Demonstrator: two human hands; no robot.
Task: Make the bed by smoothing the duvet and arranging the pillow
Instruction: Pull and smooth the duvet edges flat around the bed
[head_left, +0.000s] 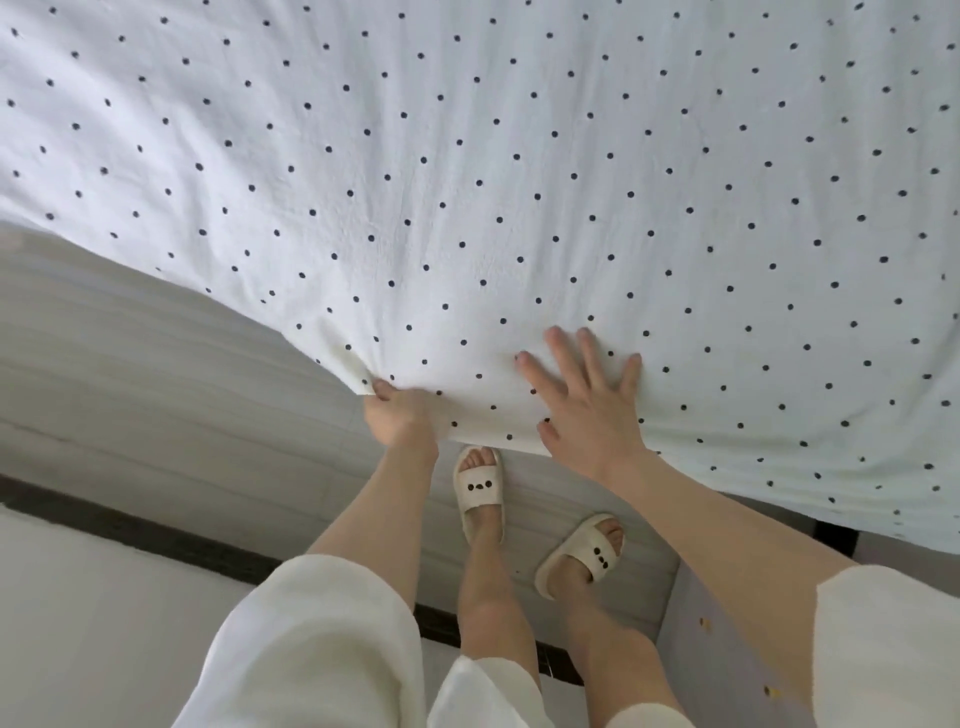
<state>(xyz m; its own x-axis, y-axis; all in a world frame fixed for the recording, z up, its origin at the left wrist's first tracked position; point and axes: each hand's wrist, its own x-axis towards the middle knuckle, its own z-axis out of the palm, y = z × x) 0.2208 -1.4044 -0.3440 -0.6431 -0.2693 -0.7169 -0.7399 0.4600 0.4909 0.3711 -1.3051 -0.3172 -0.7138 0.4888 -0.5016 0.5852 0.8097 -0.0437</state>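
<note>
A white duvet (467, 156) with small dark dots fills the upper part of the head view and lies mostly flat on the bed. My left hand (397, 418) grips its near corner, with fabric bunched between thumb and fingers. My right hand (589, 400) lies flat on the duvet just right of that corner, fingers spread, palm down. No pillow is in view.
I stand at the bed's corner in cream slippers (480, 491) on a pale wood-look floor (130, 374). A dark strip (156, 530) crosses the floor at the lower left. A pale panel (727, 649) with small yellow marks runs under the duvet at the lower right.
</note>
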